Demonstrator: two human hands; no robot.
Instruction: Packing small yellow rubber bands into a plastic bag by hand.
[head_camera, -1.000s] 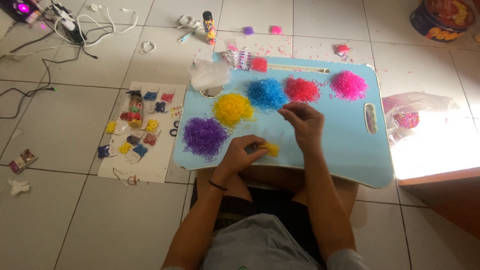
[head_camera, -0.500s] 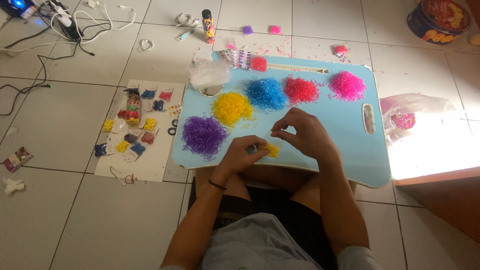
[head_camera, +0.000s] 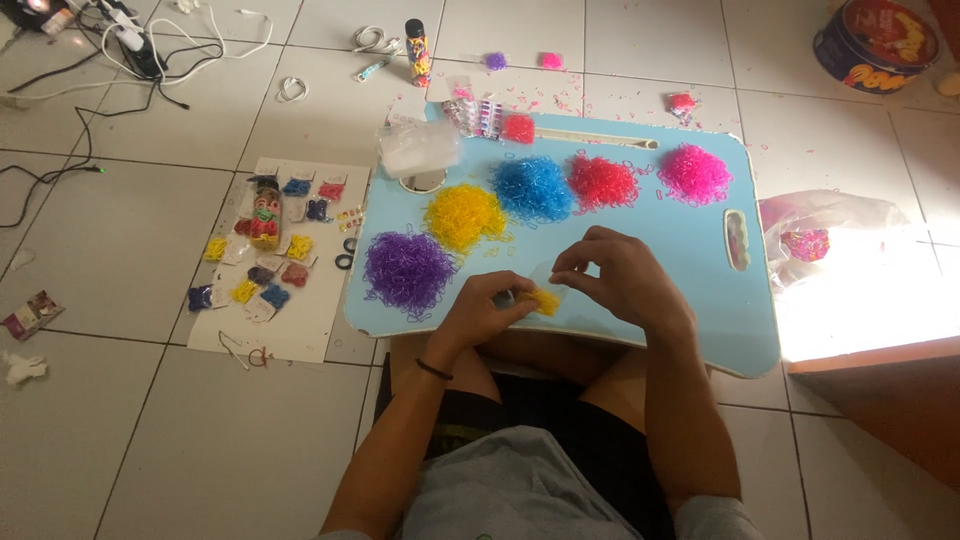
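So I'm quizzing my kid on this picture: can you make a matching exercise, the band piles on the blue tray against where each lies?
Things:
1. purple pile
2. yellow pile
3. blue pile
4. pink pile

Places:
A. farthest right on the tray, near its far edge
B. middle of the row, between the yellow and red piles
C. nearest the tray's left edge, beside the left hand
D. just beyond the purple pile, under the clear bag

Pairs: 1-C, 2-D, 3-B, 4-A

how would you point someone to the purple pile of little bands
Start at the light blue lap tray over the person's legs. Five loose heaps lie on it; the purple pile of little bands sits nearest its left edge, beside the left hand, the only purple heap.
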